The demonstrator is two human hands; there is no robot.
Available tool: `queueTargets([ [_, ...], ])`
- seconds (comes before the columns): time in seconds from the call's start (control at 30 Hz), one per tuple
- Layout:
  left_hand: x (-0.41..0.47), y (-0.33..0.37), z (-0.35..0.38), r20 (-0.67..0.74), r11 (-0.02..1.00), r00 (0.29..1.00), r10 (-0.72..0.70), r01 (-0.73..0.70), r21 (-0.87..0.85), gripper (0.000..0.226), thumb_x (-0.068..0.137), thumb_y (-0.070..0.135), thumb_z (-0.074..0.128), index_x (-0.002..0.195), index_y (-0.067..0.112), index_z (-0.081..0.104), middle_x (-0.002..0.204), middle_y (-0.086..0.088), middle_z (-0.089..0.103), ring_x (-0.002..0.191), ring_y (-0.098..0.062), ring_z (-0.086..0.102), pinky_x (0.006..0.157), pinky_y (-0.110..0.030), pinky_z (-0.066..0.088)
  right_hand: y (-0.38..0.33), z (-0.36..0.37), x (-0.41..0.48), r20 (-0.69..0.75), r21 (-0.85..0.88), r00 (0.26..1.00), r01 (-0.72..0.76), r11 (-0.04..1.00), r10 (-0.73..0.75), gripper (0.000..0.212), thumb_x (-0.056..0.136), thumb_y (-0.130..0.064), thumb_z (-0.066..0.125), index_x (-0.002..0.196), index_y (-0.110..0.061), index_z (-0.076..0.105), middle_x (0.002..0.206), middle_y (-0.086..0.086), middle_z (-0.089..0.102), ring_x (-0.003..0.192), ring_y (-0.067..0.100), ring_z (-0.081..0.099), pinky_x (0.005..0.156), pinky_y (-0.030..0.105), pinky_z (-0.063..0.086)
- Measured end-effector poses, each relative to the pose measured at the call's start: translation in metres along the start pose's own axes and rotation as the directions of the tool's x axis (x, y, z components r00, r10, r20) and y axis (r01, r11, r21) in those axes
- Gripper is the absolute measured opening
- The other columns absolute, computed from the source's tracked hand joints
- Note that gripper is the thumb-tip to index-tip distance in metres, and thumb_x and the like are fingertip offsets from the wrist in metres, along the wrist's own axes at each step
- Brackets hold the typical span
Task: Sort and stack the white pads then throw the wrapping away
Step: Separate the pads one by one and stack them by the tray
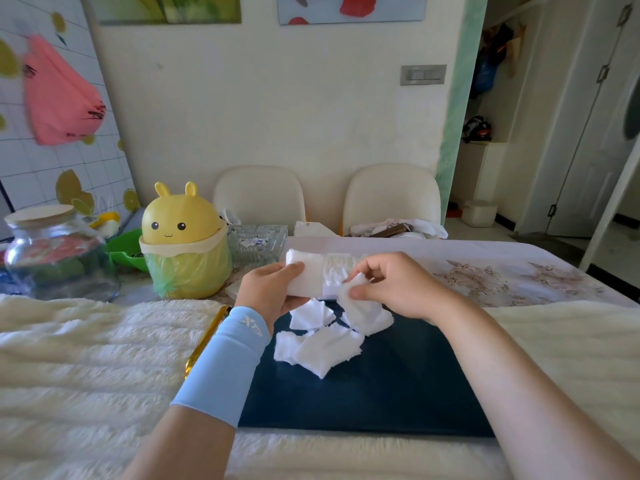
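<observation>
My left hand (268, 289) grips the left end of a long white pack of pads (317, 273), still in its clear wrapping, held above the table. My right hand (391, 284) pinches a white pad (349, 289) at the pack's right end; more pads hang below its fingers. Several loose white pads (317, 344) lie scattered on the dark blue mat (381, 386) directly under both hands.
A yellow bunny-shaped bin (185, 244) with a green liner stands at the left rear. A glass jar (52, 251) sits far left, a glass dish (258, 242) behind the pack. Fluffy white cloth (86, 358) flanks the mat. Two cream chairs (259, 199) stand beyond the table.
</observation>
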State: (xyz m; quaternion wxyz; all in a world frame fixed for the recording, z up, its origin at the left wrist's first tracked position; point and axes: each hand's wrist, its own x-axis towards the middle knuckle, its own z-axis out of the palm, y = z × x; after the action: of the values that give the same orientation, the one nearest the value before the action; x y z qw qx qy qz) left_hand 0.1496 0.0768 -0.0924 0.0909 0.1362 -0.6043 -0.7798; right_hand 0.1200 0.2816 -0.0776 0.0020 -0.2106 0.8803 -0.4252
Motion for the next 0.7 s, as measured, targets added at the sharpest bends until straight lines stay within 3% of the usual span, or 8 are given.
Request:
queueTargets([
  [0.13,0.000,-0.003,0.002,-0.009,1.000,1.000,0.000,0.000,0.005,0.008,0.088,0.017,0.073,0.088,0.018,0.066,0.100,-0.009,0.070,0.093,-0.025,0.070,0.086,-0.040,0.059,0.003,0.000,0.001,-0.075,0.206,0.996,-0.038,0.978,0.054,0.010,0.087,-0.022,0.078,0.095,-0.018,0.074,0.087,0.002,0.069,0.080,0.013,0.062,0.077,0.030,0.052],
  [0.27,0.002,-0.004,0.005,-0.033,0.999,0.999,0.014,-0.012,0.046,0.008,0.087,0.019,0.074,0.088,0.021,0.067,0.103,-0.008,0.069,0.097,-0.026,0.068,0.088,-0.041,0.059,0.005,-0.010,0.002,-0.056,0.269,0.994,-0.073,0.960,0.091,0.010,0.090,-0.024,0.074,0.095,-0.014,0.073,0.078,-0.005,0.069,0.068,0.008,0.061,0.060,0.024,0.050],
  [0.4,0.000,-0.005,0.007,-0.025,0.997,0.999,0.032,-0.030,0.073,0.007,0.087,0.020,0.074,0.087,0.021,0.067,0.102,-0.007,0.069,0.095,-0.026,0.068,0.087,-0.040,0.059,0.008,-0.007,0.002,0.005,0.163,0.992,-0.122,0.979,0.122,0.015,0.084,-0.029,0.080,0.089,-0.016,0.074,0.077,-0.008,0.070,0.068,0.008,0.062,0.065,0.025,0.049],
  [0.53,0.000,-0.005,0.006,-0.034,0.997,0.999,0.033,-0.031,0.072,0.006,0.088,0.019,0.073,0.086,0.021,0.067,0.102,-0.007,0.069,0.095,-0.025,0.068,0.086,-0.038,0.059,0.015,0.005,0.002,-0.026,-0.225,0.994,-0.110,0.968,0.107,0.008,0.078,-0.028,0.084,0.080,-0.025,0.077,0.089,-0.011,0.069,0.081,0.008,0.065,0.065,0.024,0.048],
  [0.7,-0.005,-0.005,0.009,0.016,0.996,0.999,0.041,-0.042,0.076,0.013,0.091,0.016,0.069,0.078,0.018,0.067,0.097,-0.008,0.068,0.089,-0.025,0.067,0.080,-0.034,0.059,0.014,-0.001,0.001,-0.021,-0.225,0.998,-0.067,0.972,0.064,0.005,0.087,-0.032,0.076,0.083,-0.030,0.072,0.080,-0.013,0.067,0.076,0.006,0.064,0.067,0.025,0.050],
])
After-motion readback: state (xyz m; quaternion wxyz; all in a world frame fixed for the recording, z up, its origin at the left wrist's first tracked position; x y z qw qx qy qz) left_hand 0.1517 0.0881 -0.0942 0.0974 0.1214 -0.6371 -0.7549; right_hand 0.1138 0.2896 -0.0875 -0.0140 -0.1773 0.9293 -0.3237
